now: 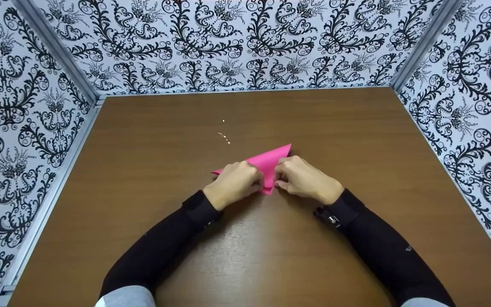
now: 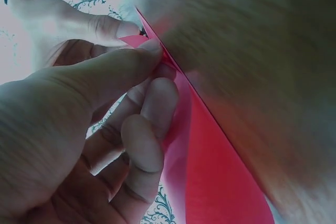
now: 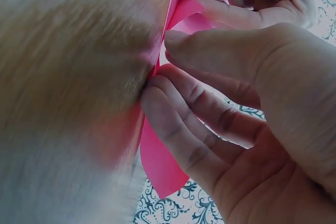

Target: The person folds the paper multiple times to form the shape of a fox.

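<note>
A folded sheet of pink paper (image 1: 267,164) lies on the table, between both hands. My left hand (image 1: 238,181) pinches its near left part; in the left wrist view the thumb (image 2: 123,64) presses the paper against the curled fingers. My right hand (image 1: 303,177) pinches the near right edge, and in the right wrist view its thumb (image 3: 210,45) and fingertips (image 3: 168,114) are at the fold. One corner of the paper points up and away to the right, another sticks out left past the left hand. The exact fold under the fingers is hidden.
The brown wooden table (image 1: 164,128) reaches to patterned black-and-white walls (image 1: 228,42) at the back and sides. Several tiny pale crumbs (image 1: 224,137) lie beyond the paper. Metal rails (image 1: 58,55) frame the corners.
</note>
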A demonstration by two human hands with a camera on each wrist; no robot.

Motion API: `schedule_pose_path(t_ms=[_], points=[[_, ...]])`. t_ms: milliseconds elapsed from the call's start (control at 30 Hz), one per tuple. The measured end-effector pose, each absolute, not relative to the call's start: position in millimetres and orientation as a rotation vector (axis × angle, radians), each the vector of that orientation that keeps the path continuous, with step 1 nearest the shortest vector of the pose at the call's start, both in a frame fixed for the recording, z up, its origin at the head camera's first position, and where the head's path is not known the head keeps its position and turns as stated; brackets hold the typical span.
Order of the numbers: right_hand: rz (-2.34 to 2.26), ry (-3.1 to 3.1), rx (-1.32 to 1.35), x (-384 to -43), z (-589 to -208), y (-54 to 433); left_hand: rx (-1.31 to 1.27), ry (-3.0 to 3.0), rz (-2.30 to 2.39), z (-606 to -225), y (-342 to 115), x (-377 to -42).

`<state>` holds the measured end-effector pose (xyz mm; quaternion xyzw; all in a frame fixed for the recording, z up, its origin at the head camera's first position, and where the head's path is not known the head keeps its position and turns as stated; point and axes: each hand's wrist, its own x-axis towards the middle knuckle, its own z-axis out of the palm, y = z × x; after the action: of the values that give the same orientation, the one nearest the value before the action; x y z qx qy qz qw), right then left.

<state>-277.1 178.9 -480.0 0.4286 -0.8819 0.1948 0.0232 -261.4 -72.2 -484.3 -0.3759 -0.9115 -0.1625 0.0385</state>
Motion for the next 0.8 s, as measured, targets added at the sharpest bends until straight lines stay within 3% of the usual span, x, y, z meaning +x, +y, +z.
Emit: schedule_pose_path(t_ms=[800], points=[[0.616, -2.706, 1.34, -279.2, -487.0, 176.6, -1.357, -2.605, -0.369, -488.1, -73.9, -262.4]])
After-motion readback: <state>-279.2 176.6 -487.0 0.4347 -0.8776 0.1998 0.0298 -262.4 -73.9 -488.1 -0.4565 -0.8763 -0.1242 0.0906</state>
